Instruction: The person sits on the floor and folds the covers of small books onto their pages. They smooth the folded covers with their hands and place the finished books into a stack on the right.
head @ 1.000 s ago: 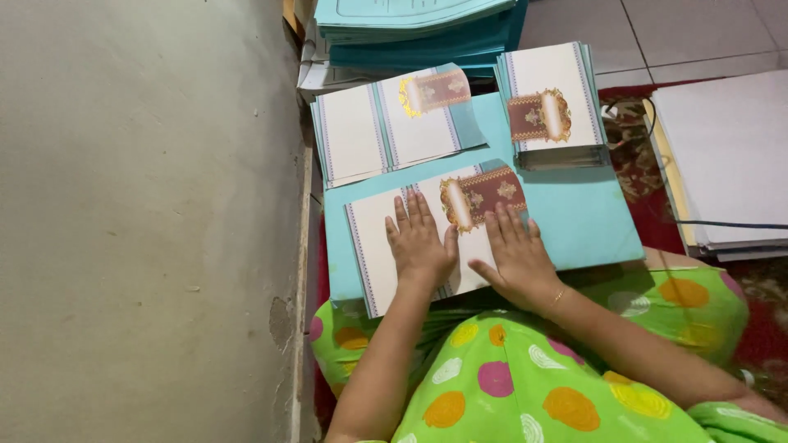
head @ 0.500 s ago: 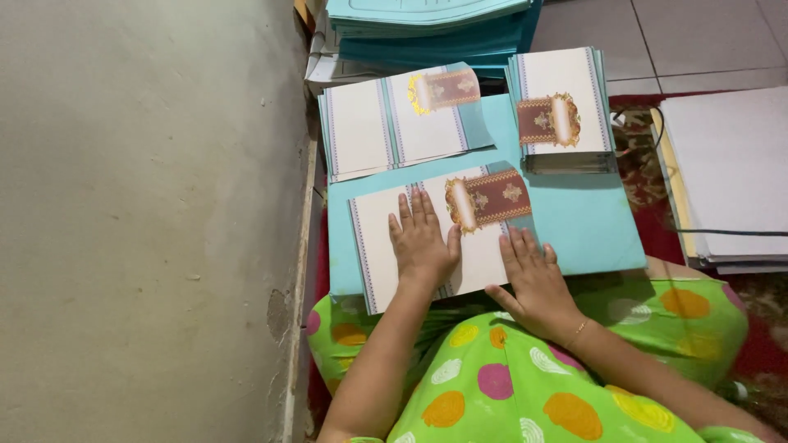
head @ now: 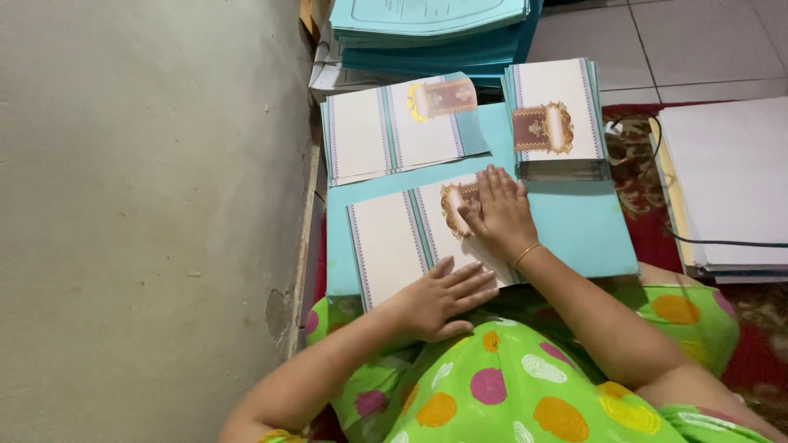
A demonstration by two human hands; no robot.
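An unfolded white card [head: 402, 238] with teal stripes and a brown-and-gold ornament lies on a teal board [head: 574, 230] across my lap. My right hand [head: 497, 213] lies flat on the card's right part, fingers spread, covering most of the ornament. My left hand [head: 439, 299] rests flat at the card's near edge, fingers pointing right. Beyond it lies a pile of unfolded cards [head: 398, 127]. A thick stack of folded cards [head: 558, 119] stands at the board's far right.
A grey wall [head: 148, 205] fills the left side. Teal folders [head: 427, 25] are stacked at the top. A pile of white sheets [head: 730, 189] with a black cable across it sits on the right, over a red patterned rug [head: 648, 221]. Tiled floor lies beyond.
My right hand has moved up onto the ornament part of the card. My left hand has slid back from the card's middle to its near edge.
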